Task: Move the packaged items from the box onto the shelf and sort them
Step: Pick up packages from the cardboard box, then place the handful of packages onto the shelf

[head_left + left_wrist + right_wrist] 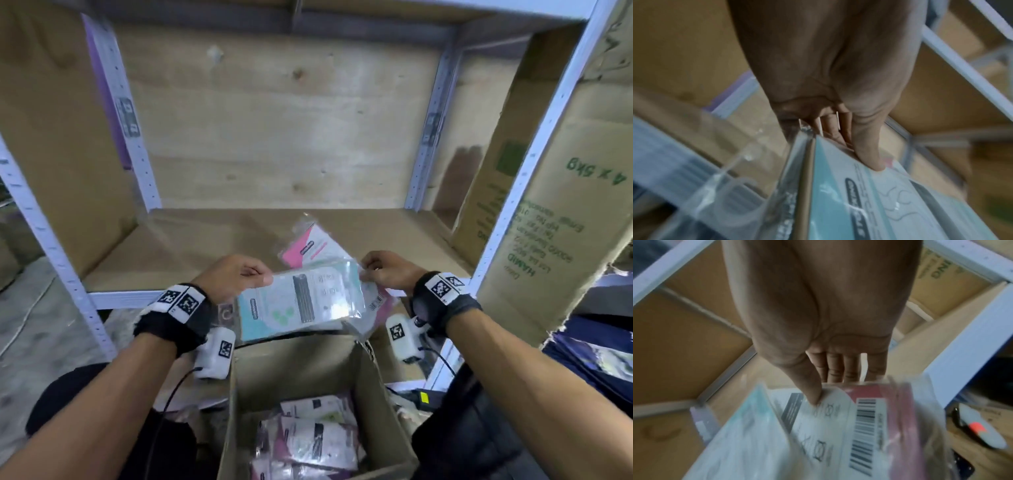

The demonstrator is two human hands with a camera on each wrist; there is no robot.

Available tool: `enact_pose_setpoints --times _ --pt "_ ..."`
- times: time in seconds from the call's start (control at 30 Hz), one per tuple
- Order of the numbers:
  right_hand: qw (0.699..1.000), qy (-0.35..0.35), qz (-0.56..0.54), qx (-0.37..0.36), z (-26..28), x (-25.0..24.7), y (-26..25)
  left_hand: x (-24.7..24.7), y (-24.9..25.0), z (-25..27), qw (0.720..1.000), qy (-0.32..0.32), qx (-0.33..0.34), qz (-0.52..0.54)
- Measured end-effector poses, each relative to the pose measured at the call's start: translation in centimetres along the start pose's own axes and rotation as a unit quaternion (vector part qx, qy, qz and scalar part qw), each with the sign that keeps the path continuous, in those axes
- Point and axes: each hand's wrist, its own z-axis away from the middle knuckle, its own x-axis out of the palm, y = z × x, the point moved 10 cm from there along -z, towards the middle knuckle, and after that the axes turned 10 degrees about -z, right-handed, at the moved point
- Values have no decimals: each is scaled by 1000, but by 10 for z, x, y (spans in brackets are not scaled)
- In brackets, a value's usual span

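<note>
An open cardboard box (236,411), nearest the camera, holds more plastic-wrapped packets (318,442). Above its far edge, a person's left hand (233,274) and right hand (387,270) each pinch one end of a bundle of packaged items (301,301), teal packet on top, thumbs pressed on the wrap; both grips grasp the bundle. Just beyond, a pink packet (308,246) lies on the shelf (205,236), backed by plywood (274,120).
</note>
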Motion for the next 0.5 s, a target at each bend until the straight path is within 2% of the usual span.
enact_pose_setpoints --times 0.07,0.17,0.3,0.37,0.47,0.5 --pt "993 20 -114 33 -3 -2 4 -16 -14 -3 996 35 -20 74" --pt "973 29 -224 58 -11 10 4 -27 -48 -8 978 103 -88 161" --pt "951 21 -298 83 -34 39 -3 -29 -98 -18 917 203 -187 288" --pt "946 24 -309 97 -49 51 -6 -35 -117 -23 901 243 -224 280" --pt "944 19 -312 107 -78 70 -13 -47 -145 -32 892 269 -280 229" --pt "942 7 -316 115 -103 87 -18 -59 -167 -37 885 282 -306 209"
